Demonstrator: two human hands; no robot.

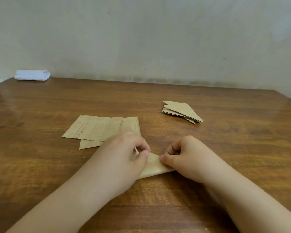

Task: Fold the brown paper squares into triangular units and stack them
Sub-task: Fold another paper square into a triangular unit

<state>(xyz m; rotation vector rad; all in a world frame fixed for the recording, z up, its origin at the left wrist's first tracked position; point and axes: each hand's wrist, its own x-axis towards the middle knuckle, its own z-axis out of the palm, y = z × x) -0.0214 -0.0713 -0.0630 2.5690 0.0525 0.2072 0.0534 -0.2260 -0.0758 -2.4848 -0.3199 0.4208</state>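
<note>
Far left, at the back edge of the counter (pixel 40 106) against the wall (pixel 141 39): a folded white cloth (pixel 32 75), well apart from your work.

Left of centre: loose brown sheets (pixel 94 128) lying flat and overlapping, some with print on them. At least two sheets, maybe three; the near corner of the pile is hidden under your left hand.

Your left forearm comes in from the bottom left and runs up and to the right, low over the wood. Left hand (pixel 124 153) is knuckles-up, fingers curled under, thumb and fingertips pinching the left end of the folded paper (pixel 155 167). A pale sliver of paper edge shows between those fingers.

The folded paper sits between your two hands, near the middle of the counter and closest to you. Only a narrow tan strip of it is visible, with a fold line running along it; the rest is covered by your hands. Whether it lies flat on the wood or is lifted slightly, you cannot tell from this view.

Right hand (pixel 183 155) mirrors the left: fingers curled tight, tips pressing and pinching the right end of the same piece. Right forearm enters from the bottom right, angled up and to the left.

Right of centre, farther back: a stack of folded triangles (pixel 181 111), several layers fanned slightly, points toward the right, well apart from both hands.
</note>
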